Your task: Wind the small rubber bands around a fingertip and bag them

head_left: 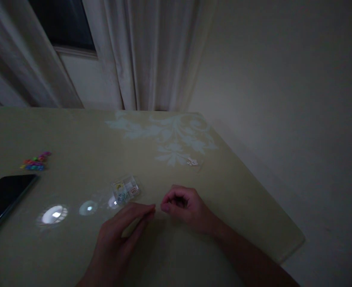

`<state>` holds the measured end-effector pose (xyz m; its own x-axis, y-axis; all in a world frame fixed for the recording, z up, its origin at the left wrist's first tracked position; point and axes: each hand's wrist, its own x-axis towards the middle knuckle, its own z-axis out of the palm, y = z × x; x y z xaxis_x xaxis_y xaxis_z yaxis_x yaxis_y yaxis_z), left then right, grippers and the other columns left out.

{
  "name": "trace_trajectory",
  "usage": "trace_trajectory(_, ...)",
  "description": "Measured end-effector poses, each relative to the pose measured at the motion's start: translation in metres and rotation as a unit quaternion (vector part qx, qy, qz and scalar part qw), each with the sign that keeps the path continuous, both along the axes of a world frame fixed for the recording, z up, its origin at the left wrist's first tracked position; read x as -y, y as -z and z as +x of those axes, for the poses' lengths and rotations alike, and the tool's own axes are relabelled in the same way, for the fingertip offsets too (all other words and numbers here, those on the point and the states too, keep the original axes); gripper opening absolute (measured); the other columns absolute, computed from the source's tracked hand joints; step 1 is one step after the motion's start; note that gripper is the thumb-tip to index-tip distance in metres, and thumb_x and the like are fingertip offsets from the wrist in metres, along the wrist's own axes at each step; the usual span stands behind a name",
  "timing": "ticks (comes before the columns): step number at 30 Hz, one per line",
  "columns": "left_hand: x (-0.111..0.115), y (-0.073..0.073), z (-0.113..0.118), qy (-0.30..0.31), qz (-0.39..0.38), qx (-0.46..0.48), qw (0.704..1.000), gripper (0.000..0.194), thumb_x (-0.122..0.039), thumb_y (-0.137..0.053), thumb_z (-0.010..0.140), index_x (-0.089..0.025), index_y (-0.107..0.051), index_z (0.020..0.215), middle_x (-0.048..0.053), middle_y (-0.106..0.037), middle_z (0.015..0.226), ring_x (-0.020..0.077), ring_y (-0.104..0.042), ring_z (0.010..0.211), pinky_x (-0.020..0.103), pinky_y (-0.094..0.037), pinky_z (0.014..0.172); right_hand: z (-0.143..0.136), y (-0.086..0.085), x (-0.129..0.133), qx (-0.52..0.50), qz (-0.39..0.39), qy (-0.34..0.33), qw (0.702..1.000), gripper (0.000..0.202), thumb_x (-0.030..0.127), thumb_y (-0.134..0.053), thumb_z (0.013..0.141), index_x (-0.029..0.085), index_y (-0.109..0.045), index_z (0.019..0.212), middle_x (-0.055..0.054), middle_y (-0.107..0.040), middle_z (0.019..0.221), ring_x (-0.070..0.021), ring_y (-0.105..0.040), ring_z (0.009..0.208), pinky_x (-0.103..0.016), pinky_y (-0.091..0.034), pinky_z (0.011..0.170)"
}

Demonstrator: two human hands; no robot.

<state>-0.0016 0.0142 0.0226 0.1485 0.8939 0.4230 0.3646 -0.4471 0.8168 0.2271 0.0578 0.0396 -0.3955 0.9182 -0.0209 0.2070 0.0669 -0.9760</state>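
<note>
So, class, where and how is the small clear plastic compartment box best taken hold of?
I'd probably pinch the clear plastic box by two opposite side walls, coming from above its far edge: it lies flat and low, and the left hand crowds its near edge.

Pale yellowish tabletop [242,207], light floral print [176,131] toward far right, dark phone [6,195] at left, small multicolored pieces [35,162] heaped just beyond it, clear compartment box [131,186] near middle, small white item [192,162] by print's near edge
</note>
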Motion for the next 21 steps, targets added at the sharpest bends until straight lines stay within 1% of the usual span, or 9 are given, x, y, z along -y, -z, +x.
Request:
trace_trajectory(2,-0.004,0.000,-0.001,-0.016,-0.010,-0.005,1.000,0.024,-0.023,-0.070,0.095,-0.036,-0.078,0.114,-0.002,-0.083,0.104,0.0164,-0.080,0.092,0.022,-0.063,0.081,0.008,0.002,-0.009,0.070,0.067,0.018,0.995,0.031,0.049,-0.080,0.091,0.018,-0.079,0.090,0.000,-0.058,0.079,-0.0124,-0.052,0.069,-0.025,-0.040,0.062)
trace_trajectory(3,-0.006,0.000,-0.002,-0.024,-0.013,-0.009,1.000,0.023,-0.024,-0.069,0.095,-0.035,-0.079,0.113,-0.001,-0.083,0.104,0.0169,-0.080,0.093,0.023,-0.063,0.082,0.012,0.004,-0.013,0.111,0.099,0.016,0.989,0.026,0.044,-0.081,0.092,0.018,-0.079,0.090,-0.001,-0.060,0.081,-0.0127,-0.055,0.071,-0.025,-0.042,0.065)
trace_trajectory(6,-0.008,-0.002,-0.003,-0.041,-0.029,-0.014,0.999,0.015,-0.028,-0.068,0.094,-0.031,-0.081,0.102,0.001,-0.082,0.099,0.0189,-0.079,0.090,0.026,-0.063,0.079,0.019,0.009,-0.020,0.218,0.152,-0.031,0.964,0.014,0.031,-0.083,0.092,0.018,-0.080,0.094,-0.001,-0.064,0.084,-0.0132,-0.060,0.074,-0.025,-0.044,0.070)
trace_trajectory(8,-0.008,-0.003,-0.004,-0.045,-0.058,-0.007,0.997,0.013,-0.032,-0.069,0.092,-0.030,-0.082,0.093,0.000,-0.083,0.093,0.0200,-0.080,0.083,0.027,-0.064,0.074,0.020,0.012,-0.020,0.261,0.167,-0.064,0.949,0.013,0.029,-0.082,0.093,0.018,-0.081,0.099,-0.001,-0.065,0.086,-0.0134,-0.062,0.076,-0.024,-0.044,0.070)
trace_trajectory(11,-0.007,-0.003,-0.006,-0.065,-0.104,0.007,0.992,0.012,-0.039,-0.074,0.088,-0.031,-0.083,0.088,-0.001,-0.085,0.086,0.0208,-0.081,0.077,0.026,-0.064,0.070,0.018,0.014,-0.016,0.296,0.197,-0.102,0.929,0.014,0.031,-0.074,0.100,0.018,-0.080,0.103,-0.003,-0.069,0.093,-0.0146,-0.065,0.082,-0.025,-0.046,0.075)
trace_trajectory(14,-0.004,0.001,-0.008,-0.082,-0.133,0.009,0.988,0.012,-0.044,-0.080,0.084,-0.033,-0.084,0.085,-0.003,-0.085,0.084,0.0204,-0.080,0.077,0.026,-0.063,0.071,0.017,0.013,-0.013,0.317,0.237,-0.131,0.909,0.018,0.030,-0.066,0.105,0.019,-0.078,0.110,-0.005,-0.071,0.101,-0.0163,-0.067,0.088,-0.026,-0.047,0.078)
trace_trajectory(17,-0.002,0.003,-0.009,-0.093,-0.164,0.005,0.982,0.019,-0.048,-0.083,0.082,-0.030,-0.081,0.078,-0.002,-0.083,0.079,0.0199,-0.078,0.074,0.026,-0.060,0.070,0.016,0.013,-0.013,0.329,0.250,-0.144,0.899,0.023,0.034,-0.061,0.108,0.020,-0.078,0.114,-0.005,-0.071,0.102,-0.0165,-0.067,0.089,-0.026,-0.047,0.079)
trace_trajectory(19,-0.001,0.003,-0.009,-0.095,-0.168,0.008,0.981,0.025,-0.050,-0.083,0.082,-0.027,-0.077,0.073,-0.001,-0.080,0.076,0.0193,-0.075,0.072,0.026,-0.058,0.067,0.014,0.013,-0.012,0.331,0.255,-0.153,0.895,0.026,0.036,-0.058,0.109,0.021,-0.078,0.115,-0.005,-0.071,0.102,-0.0162,-0.067,0.088,-0.026,-0.047,0.079)
trace_trajectory(21,-0.003,0.003,-0.008,-0.084,-0.161,0.014,0.983,0.028,-0.048,-0.082,0.082,-0.025,-0.073,0.070,-0.001,-0.077,0.072,0.0178,-0.073,0.068,0.025,-0.056,0.064,0.012,0.013,-0.012,0.337,0.264,-0.164,0.889,0.025,0.035,-0.057,0.110,0.021,-0.077,0.115,-0.005,-0.070,0.102,-0.0161,-0.067,0.089,-0.026,-0.047,0.079)
